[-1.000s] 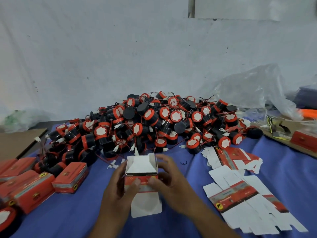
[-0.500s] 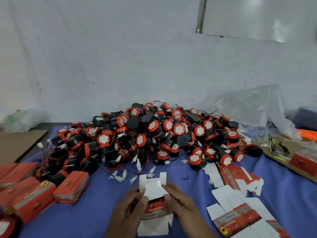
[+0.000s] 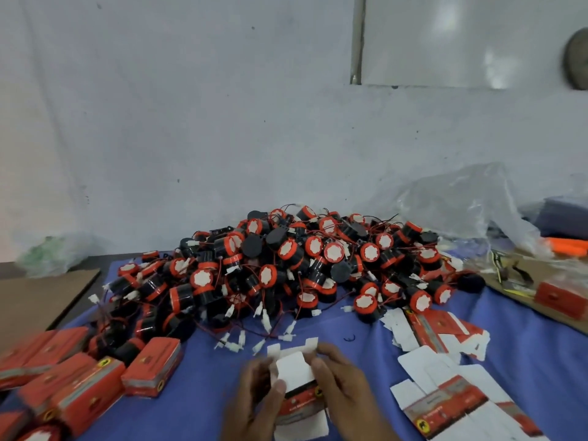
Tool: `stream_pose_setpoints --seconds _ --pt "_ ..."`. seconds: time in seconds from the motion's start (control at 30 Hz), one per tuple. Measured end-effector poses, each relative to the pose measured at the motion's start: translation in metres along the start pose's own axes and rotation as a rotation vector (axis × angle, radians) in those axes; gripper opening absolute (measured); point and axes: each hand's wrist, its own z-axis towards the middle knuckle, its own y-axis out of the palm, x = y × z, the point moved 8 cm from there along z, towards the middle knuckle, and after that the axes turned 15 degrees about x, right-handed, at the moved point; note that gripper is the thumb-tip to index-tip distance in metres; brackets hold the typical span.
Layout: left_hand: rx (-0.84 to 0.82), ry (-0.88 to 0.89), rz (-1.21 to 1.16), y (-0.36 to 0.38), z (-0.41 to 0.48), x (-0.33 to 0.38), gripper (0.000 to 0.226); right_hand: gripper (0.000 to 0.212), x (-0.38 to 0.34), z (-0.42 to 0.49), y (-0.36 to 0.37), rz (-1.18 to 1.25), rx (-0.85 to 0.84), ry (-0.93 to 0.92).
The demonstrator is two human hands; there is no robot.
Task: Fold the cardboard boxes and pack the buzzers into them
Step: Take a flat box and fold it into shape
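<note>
At the near edge of the counter, the left hand and right hand both grip one half-folded cardboard box. About six closed boxes sit toward the left edge, and flat blanks toward the right. Farther back is a heap of buzzers, too many to count.

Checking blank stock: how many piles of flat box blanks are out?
2. One pile lies at the near right edge of the buzzer heap; the other pile nearer, beside the right hand. Others may be hidden.
</note>
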Motion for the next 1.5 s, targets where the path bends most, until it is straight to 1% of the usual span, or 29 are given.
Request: stream_pose_setpoints --seconds 0.07,0.1,0.13,0.2,0.27,0.3,0.37,0.43,0.5,0.6,0.63,0.67,0.73,0.77,0.8,0.9,0.97,1.03,1.1,1.13,1.23,1.33,1.4,1.5 --pt "-0.049 -0.056 -0.033 0.005 0.001 -0.009 0.052 0.021 0.004 0.001 -0.006 -0.040 0.017 -0.026" --pt "-0.095 -0.080 -0.017 0.007 0.001 -0.012 0.051 0.016 0.007 0.002 -0.006 -0.042 0.026 0.001" --pt "-0.126 -0.072 0.023 0.008 0.002 -0.011 0.044 0.012 0.008 0.004 -0.005 -0.018 0.040 0.037" --pt "-0.111 -0.020 0.120 0.008 0.002 -0.009 0.028 0.014 0.010 0.006 -0.006 0.019 0.054 0.073" --pt "-0.076 0.028 0.198 0.005 0.004 -0.008 0.022 0.012 0.010 0.008 -0.006 -0.063 0.036 0.034" --pt "-0.084 0.055 0.242 0.005 0.003 -0.009 0.022 0.014 0.011 0.007 -0.005 -0.123 0.017 0.023" --pt "-0.110 0.183 0.355 0.008 0.000 -0.004 0.029 0.019 0.014 0.007 -0.004 -0.192 0.016 0.029" --pt "-0.118 0.305 0.420 0.013 -0.005 0.005 0.042 0.019 0.012 0.006 -0.003 -0.229 0.064 0.019" --pt "-0.130 0.327 0.456 0.019 -0.009 0.008 0.052 0.019 0.009 0.003 0.001 -0.267 0.070 -0.003" --pt "-0.177 0.293 0.454 0.023 -0.009 0.008 0.058 0.005 0.014 0.000 0.011 -0.253 -0.060 0.078" --pt "-0.207 0.289 0.434 0.024 -0.010 0.009 0.057 0.013 0.016 -0.001 0.012 -0.226 -0.106 0.129" --pt "-0.244 0.285 0.420 0.026 -0.013 0.010 0.050 0.021 0.020 -0.001 0.013 -0.167 -0.143 0.197" --pt "-0.285 0.249 0.393 0.028 -0.016 0.008 0.034 0.030 0.024 -0.004 0.014 0.005 -0.196 0.323" --pt "-0.288 0.230 0.372 0.028 -0.016 0.006 0.030 0.033 0.025 -0.005 0.014 0.073 -0.205 0.347" --pt "-0.294 0.218 0.347 0.029 -0.016 0.004 0.032 0.036 0.027 -0.005 0.012 0.120 -0.210 0.353" --pt "-0.313 0.170 0.275 0.028 -0.014 -0.002 0.060 0.041 0.030 -0.005 0.012 0.161 -0.240 0.343" --pt "-0.298 0.187 0.283 0.024 -0.013 0.000 0.072 0.046 0.030 -0.004 0.012 0.129 -0.249 0.355" --pt "-0.245 0.300 0.353 0.020 -0.011 0.008 0.075 0.057 0.027 -0.003 0.013 -0.001 -0.245 0.343" --pt "-0.174 0.412 0.414 0.016 -0.010 0.016 0.073 0.068 0.022 0.001 0.006 -0.242 -0.217 0.239" --pt "-0.151 0.442 0.435 0.015 -0.009 0.017 0.072 0.068 0.018 0.003 0.004 -0.282 -0.215 0.180" --pt "-0.135 0.490 0.513 0.016 -0.007 0.016 0.072 0.051 0.008 0.005 0.004 -0.171 -0.240 0.108" --pt "-0.163 0.522 0.537 0.023 -0.007 0.012 0.074 0.030 0.011 0.002 0.010 -0.112 -0.257 0.111" --pt "-0.170 0.490 0.510 0.025 -0.006 0.011 0.073 0.024 0.013 0.000 0.012 -0.135 -0.243 0.096" --pt "-0.172 0.464 0.501 0.026 -0.007 0.008 0.078 0.024 0.014 0.000 0.012 -0.137 -0.241 0.088"
